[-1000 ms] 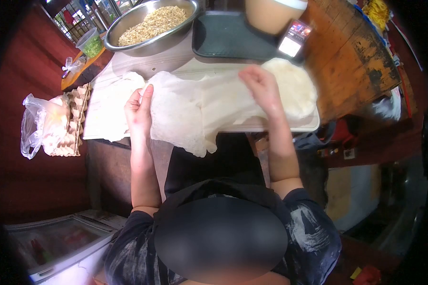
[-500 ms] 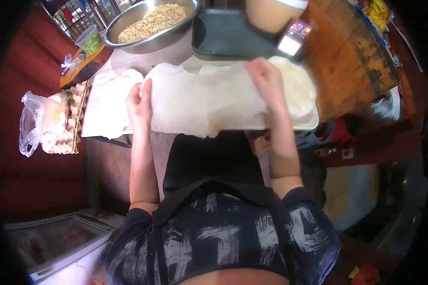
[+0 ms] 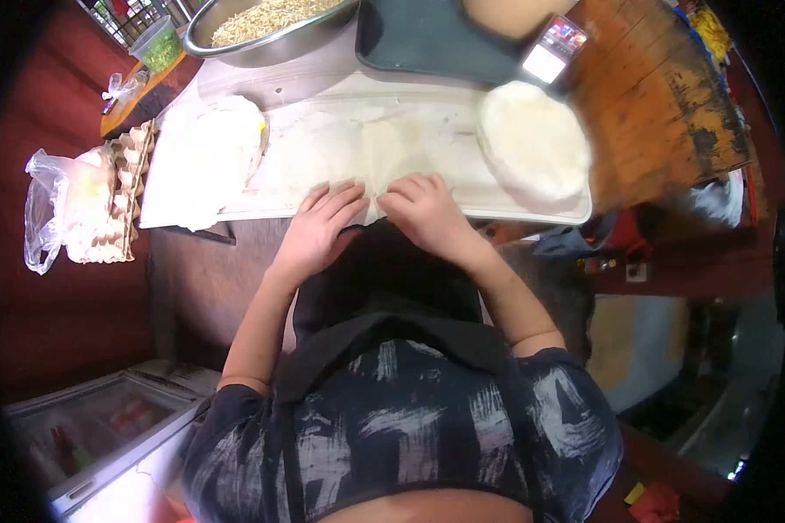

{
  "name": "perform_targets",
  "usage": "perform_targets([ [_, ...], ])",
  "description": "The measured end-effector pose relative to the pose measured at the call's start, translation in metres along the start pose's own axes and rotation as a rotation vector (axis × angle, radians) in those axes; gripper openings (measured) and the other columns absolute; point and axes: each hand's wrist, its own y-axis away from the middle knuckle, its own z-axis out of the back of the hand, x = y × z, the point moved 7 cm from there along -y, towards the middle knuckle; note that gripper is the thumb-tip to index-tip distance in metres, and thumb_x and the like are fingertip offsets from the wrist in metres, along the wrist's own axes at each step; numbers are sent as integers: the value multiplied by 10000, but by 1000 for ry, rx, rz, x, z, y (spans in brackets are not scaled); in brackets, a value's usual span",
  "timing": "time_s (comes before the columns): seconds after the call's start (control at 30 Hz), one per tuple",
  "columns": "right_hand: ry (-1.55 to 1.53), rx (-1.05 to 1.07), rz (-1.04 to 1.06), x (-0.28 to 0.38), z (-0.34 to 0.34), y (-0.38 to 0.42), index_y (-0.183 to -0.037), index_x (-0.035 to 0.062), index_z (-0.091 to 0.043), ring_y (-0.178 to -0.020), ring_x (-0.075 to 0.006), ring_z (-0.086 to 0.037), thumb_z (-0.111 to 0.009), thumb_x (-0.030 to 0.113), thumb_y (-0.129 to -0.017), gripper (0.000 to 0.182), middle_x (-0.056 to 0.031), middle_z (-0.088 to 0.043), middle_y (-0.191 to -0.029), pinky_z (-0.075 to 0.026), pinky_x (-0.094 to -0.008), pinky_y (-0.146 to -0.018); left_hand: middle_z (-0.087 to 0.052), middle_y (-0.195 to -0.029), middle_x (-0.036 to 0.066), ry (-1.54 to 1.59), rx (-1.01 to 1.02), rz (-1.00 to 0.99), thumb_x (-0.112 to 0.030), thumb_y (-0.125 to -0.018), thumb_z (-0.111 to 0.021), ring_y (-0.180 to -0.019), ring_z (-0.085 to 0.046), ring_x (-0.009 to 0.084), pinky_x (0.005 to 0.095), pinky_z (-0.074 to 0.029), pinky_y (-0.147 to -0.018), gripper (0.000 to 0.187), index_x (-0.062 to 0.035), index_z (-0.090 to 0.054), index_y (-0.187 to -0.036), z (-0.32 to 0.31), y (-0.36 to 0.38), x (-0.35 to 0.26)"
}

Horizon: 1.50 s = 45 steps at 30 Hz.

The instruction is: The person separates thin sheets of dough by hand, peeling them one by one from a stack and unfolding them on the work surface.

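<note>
A thin translucent pale sheet (image 3: 371, 161) lies on the white board (image 3: 301, 96), its near edge at the board's front rim. My left hand (image 3: 324, 222) rests on the near part of that sheet, fingers stretched out and lying nearly flat. Close to it on the right, my right hand (image 3: 427, 213) also touches the near edge, with its fingers bent and spread a little. To the left lies a stack of white sheets (image 3: 205, 157). On the right is a thick round pile of pale sheets (image 3: 534, 141).
Beyond the board stand a metal bowl (image 3: 262, 52) of shredded filling, a dark tray (image 3: 432, 44) and a small box (image 3: 554, 50). Farther left are a tub of chopped greens (image 3: 160, 54), egg cartons (image 3: 131, 187) and a plastic bag (image 3: 65, 209).
The raised, wide sheet now lies low on the board. Both hands have moved inward to its near edge, and the fingers of my left hand have opened from their pinch.
</note>
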Motion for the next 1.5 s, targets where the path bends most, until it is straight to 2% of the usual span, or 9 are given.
perform_targets([
  [0.13,-4,-109,4,-6,13,-1,-860,103,-605,-849,-236,-574,-618,85,-768,95,-40,-587,-819,-409,-364,-807,-633,-1209,76,34,-46,55,-86,-833,-595,-1180,-566,234,429,-403,-1026,261,-81,-648,-1089,-11,13,20],
  [0.23,-44,-99,-4,-16,23,-1,-886,75,-653,-851,-270,-569,-639,27,-721,172,-78,-607,-830,-433,-359,-810,-658,-1174,53,16,-62,74,-92,-852,-566,-1150,-591,222,428,-394,-1039,237,-105,-670,-1064,-5,13,21],
  [0.43,-114,-93,-73,-29,31,2,-895,56,-663,-853,-274,-580,-640,10,-757,147,-86,-614,-832,-462,-358,-786,-650,-1195,34,-43,-30,111,-108,-867,-557,-1198,-558,209,419,-362,-1067,247,-125,-672,-1084,3,21,33],
  [0.53,-99,-91,-38,-29,28,2,-897,56,-665,-849,-272,-585,-656,20,-766,136,-88,-619,-835,-466,-360,-781,-648,-1200,28,-40,-21,126,-115,-874,-547,-1216,-544,204,420,-345,-1079,259,-135,-671,-1101,4,21,35],
  [0.97,-123,-103,-138,-45,35,9,-914,74,-667,-865,-282,-582,-655,16,-776,150,-91,-615,-849,-470,-357,-787,-654,-1195,32,-36,-18,146,-110,-868,-555,-1218,-548,206,422,-347,-1085,269,-130,-687,-1102,8,25,40],
  [1.07,-128,-108,-118,-44,35,10,-908,62,-648,-856,-270,-588,-654,-6,-751,171,-81,-618,-836,-464,-366,-796,-647,-1204,24,-35,-14,133,-145,-883,-538,-1206,-553,210,426,-338,-1086,255,-135,-679,-1094,8,25,40],
  [1.27,-199,-128,-227,-66,38,16,-923,61,-647,-872,-293,-586,-653,-2,-758,176,-98,-622,-849,-468,-375,-805,-643,-1215,18,-45,-24,176,-139,-869,-548,-1231,-533,216,436,-310,-1104,270,-154,-681,-1103,16,27,55],
  [1.33,-318,-131,-281,-69,39,17,-935,60,-651,-889,-294,-588,-655,5,-759,185,-102,-627,-865,-469,-373,-806,-639,-1222,15,-37,-38,199,-128,-857,-558,-1242,-523,223,441,-307,-1105,280,-158,-682,-1106,17,29,61],
  [1.5,-255,-35,-221,-58,34,13,-978,70,-653,-928,-292,-587,-686,56,-750,231,-99,-635,-899,-454,-383,-847,-620,-1252,27,2,-33,190,-94,-821,-592,-1241,-522,227,446,-311,-1102,286,-145,-675,-1090,16,27,56],
])
